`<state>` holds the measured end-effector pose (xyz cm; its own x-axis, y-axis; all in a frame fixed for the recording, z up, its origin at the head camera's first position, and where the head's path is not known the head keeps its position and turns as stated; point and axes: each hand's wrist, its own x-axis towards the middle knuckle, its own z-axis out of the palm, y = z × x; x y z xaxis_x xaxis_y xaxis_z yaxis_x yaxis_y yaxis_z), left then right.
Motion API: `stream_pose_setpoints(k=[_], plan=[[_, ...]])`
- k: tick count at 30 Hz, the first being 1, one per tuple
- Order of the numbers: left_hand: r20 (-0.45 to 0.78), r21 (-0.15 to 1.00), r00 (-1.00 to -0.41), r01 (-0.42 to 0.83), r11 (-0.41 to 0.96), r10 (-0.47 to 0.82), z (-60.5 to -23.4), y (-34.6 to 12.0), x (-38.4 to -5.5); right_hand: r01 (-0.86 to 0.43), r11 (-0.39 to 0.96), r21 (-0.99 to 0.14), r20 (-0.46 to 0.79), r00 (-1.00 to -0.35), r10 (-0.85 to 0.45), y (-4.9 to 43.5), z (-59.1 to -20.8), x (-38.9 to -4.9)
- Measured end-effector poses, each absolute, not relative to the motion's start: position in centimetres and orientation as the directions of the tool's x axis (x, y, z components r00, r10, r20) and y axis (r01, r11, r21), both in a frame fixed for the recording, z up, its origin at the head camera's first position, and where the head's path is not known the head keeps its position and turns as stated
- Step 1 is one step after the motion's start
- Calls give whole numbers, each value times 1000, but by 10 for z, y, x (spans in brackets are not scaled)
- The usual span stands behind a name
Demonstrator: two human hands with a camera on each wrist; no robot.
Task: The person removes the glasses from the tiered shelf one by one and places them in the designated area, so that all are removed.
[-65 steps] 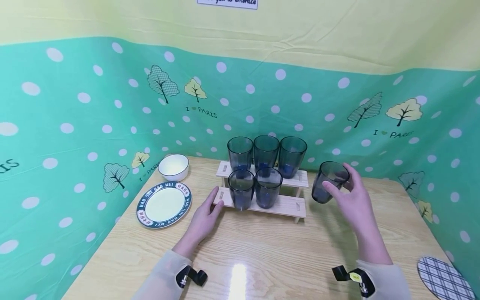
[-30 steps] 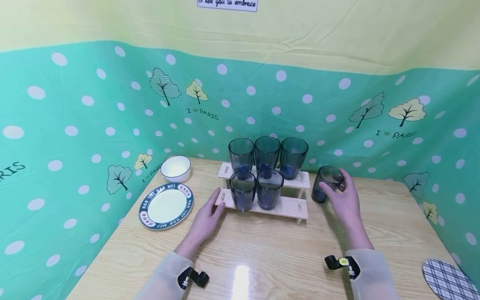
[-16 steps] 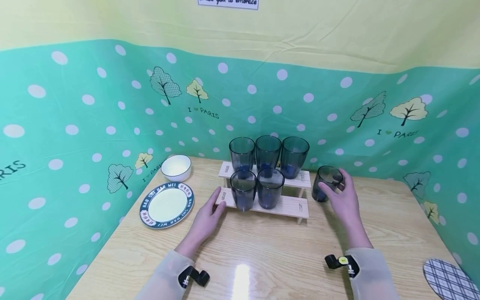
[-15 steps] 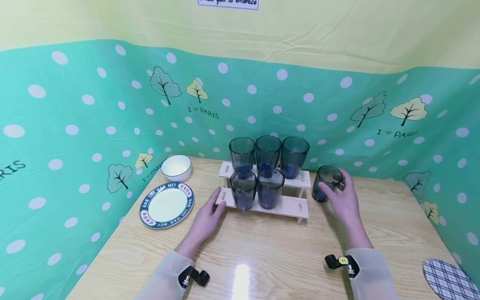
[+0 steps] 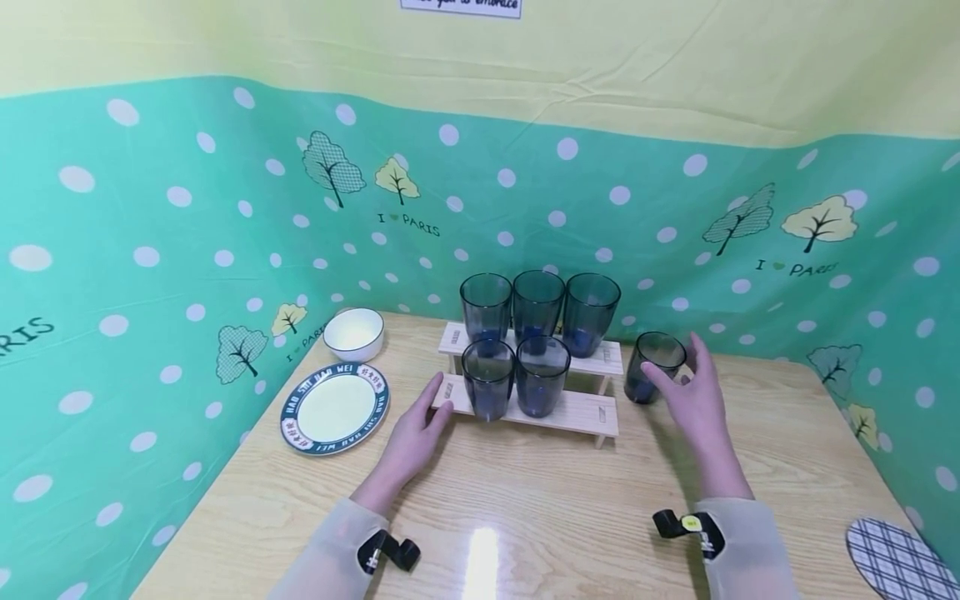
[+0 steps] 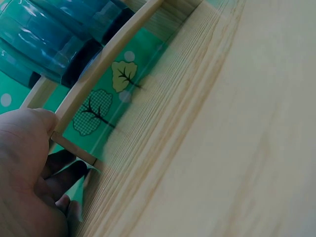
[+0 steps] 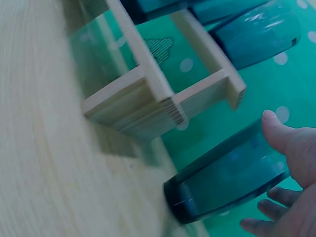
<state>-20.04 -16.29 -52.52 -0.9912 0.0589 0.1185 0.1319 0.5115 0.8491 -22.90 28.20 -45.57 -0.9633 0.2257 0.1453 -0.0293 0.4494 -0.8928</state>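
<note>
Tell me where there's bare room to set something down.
Free: the table in front of the lower shelf, between the sleeves; table right of the right hand, behind the checked mat; the lower shelf's right end, beside two glasses. Crowded: the upper shelf, with three glasses.

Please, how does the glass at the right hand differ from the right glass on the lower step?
The hand-side glass stands on the table; the lower-step glass stands on the wooden rack. The hand-side glass has the right hand at its rim and stands apart; the lower-step glass has no hand at it and stands close beside another glass. Both are upright, dark and see-through.
</note>
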Motion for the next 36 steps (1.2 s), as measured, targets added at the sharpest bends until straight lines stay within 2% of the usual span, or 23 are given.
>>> stream_pose_setpoints(k=[9,17,23,36], plan=[[161,834,-985,166,526,56,-528,-162,-201,-91,477,-874,229,-943,241,271,-424,-213],[124,845,-990,138,517,62,-526,-162,-202,-156,466,-871,289,-929,231,251,-400,-197],[116,848,-991,132,514,63,-526,-162,-202,-231,457,-859,342,-923,175,231,-390,-187],[114,848,-992,130,514,63,-525,-163,-200,-283,434,-855,324,-946,23,192,-390,-177]])
